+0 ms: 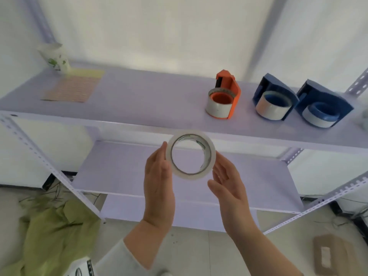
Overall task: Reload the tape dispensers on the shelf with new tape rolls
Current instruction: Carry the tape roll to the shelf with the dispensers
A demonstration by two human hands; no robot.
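Observation:
A white tape roll (175, 168) is held upright between both hands, in front of the upper shelf's edge (139, 124). My left hand (158, 182) presses its left side and my right hand (229, 188) touches its right side with fingers spread. On the upper shelf stand an orange tape dispenser (229, 90) and two blue tape dispensers (278, 90) (330, 104), each with a roll on its hub.
A patterned paper cup (54, 56) and a sheet of small pink squares (71, 88) lie at the shelf's left. A lower shelf board (111, 172) sits behind my hands. Green cloth (53, 232) covers the floor at left, a cardboard piece (330, 255) at right.

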